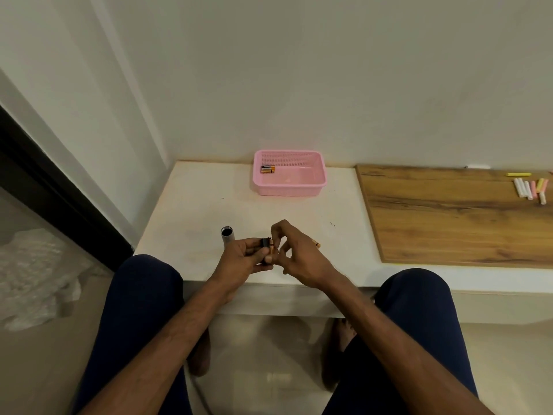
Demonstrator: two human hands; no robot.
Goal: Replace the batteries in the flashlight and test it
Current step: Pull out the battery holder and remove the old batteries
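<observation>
Extends both bare forearms forward, converging until the hands nearly meet. Cups a black holder in the left hand, fingers curled round it, thumb pressed against it. Pinches a battery at the holder with the right hand, remaining fingers loosely spread.

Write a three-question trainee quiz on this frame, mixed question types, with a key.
1. True or false: the flashlight tube stands on the white table with its open end up.
2. Where do the spare batteries lie? A) in the pink basket B) on the wooden board C) on the floor
3. Fill in: the black battery holder is gripped by the ___ hand.

Key
1. True.
2. A.
3. Left: the left hand grips it.
</observation>
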